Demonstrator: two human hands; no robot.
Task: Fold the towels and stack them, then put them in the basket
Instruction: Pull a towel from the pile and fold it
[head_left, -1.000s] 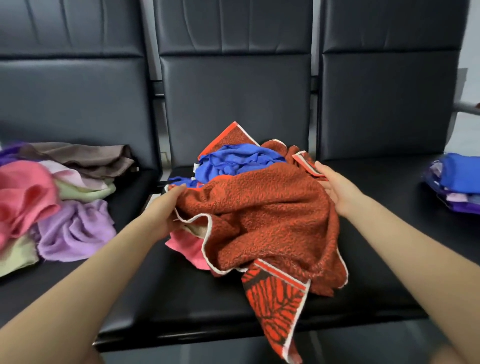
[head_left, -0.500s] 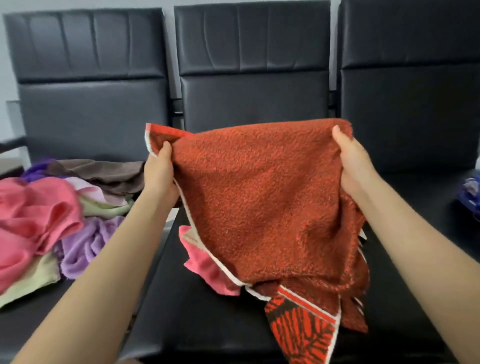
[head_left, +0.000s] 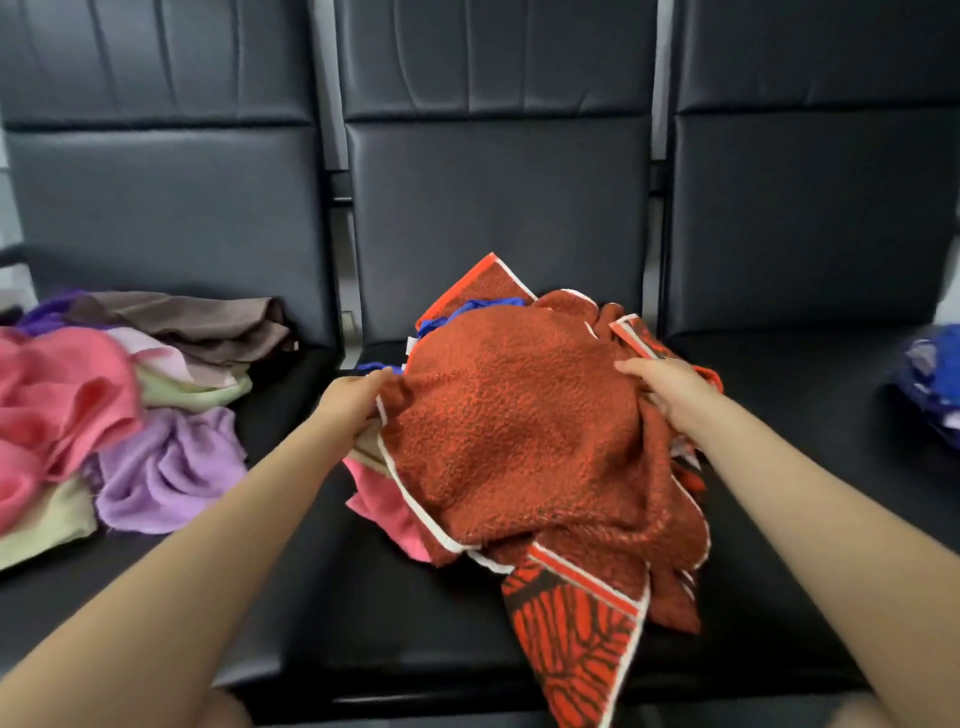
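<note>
Far left seat: loose heap of unfolded cloths (head_left: 104, 410), pink, lilac, pale green and brown, crumpled together, well apart from the work. Left hand (head_left: 353, 402) on the middle seat (head_left: 363, 613), fingers curled round the left edge of the rust-red towel (head_left: 519, 431) at its white-bordered hem. Towel is thick terry: soft, limp, no stiffness, probably light to moderate in weight; the nap should grip well, not slip. It lies bunched in a dome over a blue cloth (head_left: 483, 309) and a pink cloth (head_left: 389, 509), both partly buried. One patterned end (head_left: 571, 639) hangs over the seat's front edge. Right hand (head_left: 670, 389) grasps the opposite side, fingers closed into the folds near a striped hem. Best hold, I judge, is at two corners of one short hem so it hangs flat; the cloths beneath may drag up with it. Far right seat: small blue and purple pile (head_left: 935, 384), cut off by the frame. No basket in view.
</note>
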